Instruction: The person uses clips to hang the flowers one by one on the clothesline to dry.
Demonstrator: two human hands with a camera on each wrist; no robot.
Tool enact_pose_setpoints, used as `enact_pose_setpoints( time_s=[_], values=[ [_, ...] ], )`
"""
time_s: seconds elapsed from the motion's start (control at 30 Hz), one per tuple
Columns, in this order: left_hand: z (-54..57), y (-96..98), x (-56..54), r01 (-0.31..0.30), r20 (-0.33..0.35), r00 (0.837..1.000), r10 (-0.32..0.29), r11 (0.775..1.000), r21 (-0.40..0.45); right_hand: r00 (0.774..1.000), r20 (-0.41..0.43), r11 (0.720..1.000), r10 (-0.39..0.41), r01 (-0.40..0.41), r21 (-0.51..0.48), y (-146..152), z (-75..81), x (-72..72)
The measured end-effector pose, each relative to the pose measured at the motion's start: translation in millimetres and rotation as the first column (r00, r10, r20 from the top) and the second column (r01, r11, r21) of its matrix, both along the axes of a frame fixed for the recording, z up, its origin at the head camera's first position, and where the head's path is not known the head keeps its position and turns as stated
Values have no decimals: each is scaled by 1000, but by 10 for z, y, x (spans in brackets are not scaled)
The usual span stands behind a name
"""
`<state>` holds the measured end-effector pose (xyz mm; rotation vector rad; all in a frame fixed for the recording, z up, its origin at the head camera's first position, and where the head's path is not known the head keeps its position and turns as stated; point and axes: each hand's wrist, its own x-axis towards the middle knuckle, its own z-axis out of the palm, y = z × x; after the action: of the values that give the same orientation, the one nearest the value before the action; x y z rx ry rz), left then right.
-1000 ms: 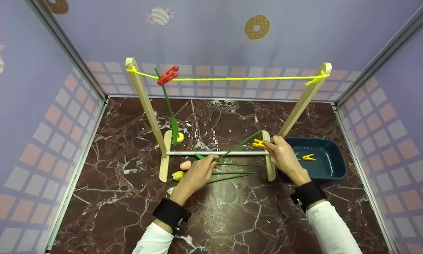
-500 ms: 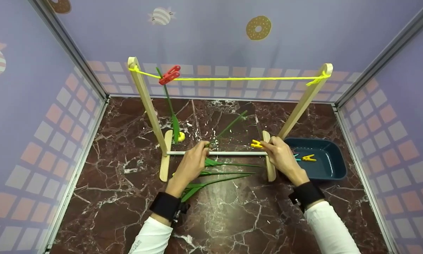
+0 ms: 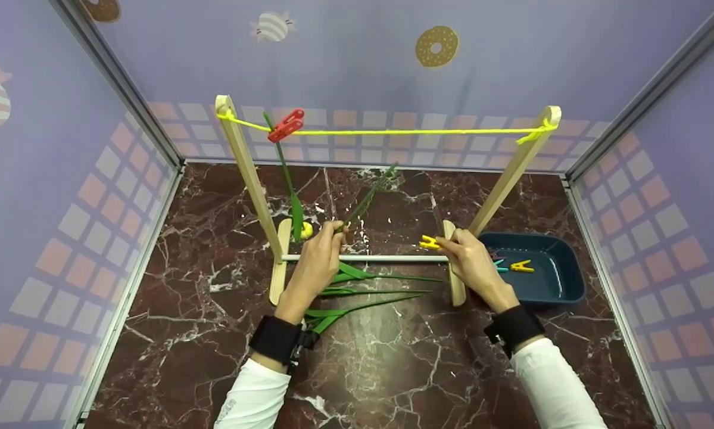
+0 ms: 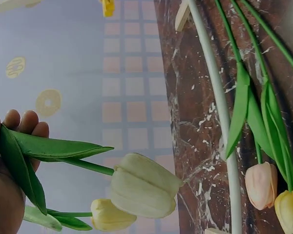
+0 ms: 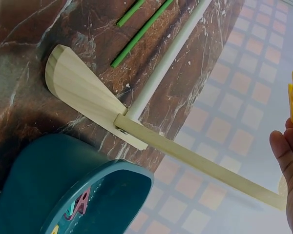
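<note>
My left hand (image 3: 316, 257) pinches the green stem of a white tulip (image 4: 144, 186) above the white crossbar (image 3: 380, 258); in the left wrist view the bloom hangs below the fingers. The stem's far end points up and right in the head view. A yellow clothespin (image 3: 429, 242) is pinched by my right hand (image 3: 473, 260) near the right post. On the yellow line (image 3: 404, 132), a red clothespin (image 3: 286, 125) grips the stem of a yellow tulip (image 4: 110, 214) hanging bloom down. More tulips lie in front of the crossbar, including a pink one (image 4: 261, 185) and a yellow one (image 4: 289, 208).
A dark teal basin (image 3: 562, 286) stands right of the rack, holding a yellow clothespin (image 3: 521, 266), a teal one (image 3: 499, 266) and a pink one (image 5: 80, 202). Wooden posts (image 3: 246, 176) hold up the line. Patterned walls enclose the marbled surface.
My left hand has lifted the white tulip from among the others and moved it up and left, its stem turning more upright. The right hand with its clothespin has shifted slightly left.
</note>
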<state>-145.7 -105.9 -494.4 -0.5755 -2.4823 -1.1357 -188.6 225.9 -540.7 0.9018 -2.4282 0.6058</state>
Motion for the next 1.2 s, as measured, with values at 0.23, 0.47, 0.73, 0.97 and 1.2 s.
enact_pose_setpoints(
  time_s=[0.23,0.47,0.73,0.97,1.2],
  values=[
    [78,41,-30,-29,-21,999,30,996,85,1000,-18,1000,21,-21,-11,-22,19,-11],
    [162,30,-80,-48,-45,998,54,991,127,999,-24,999,27,-28,-21,-35,19,-16],
    [208,10,-126,-134,-82,985,151,973,186,1000,-22,1000,22,-22,-18,-71,7,-15],
    [222,9,-140,-162,-59,981,183,950,265,1000,-5,1000,17,-17,-8,-94,64,-15],
    [219,8,-136,-210,-14,975,223,936,283,999,-40,999,29,-30,-20,-147,137,-40]
  ],
)
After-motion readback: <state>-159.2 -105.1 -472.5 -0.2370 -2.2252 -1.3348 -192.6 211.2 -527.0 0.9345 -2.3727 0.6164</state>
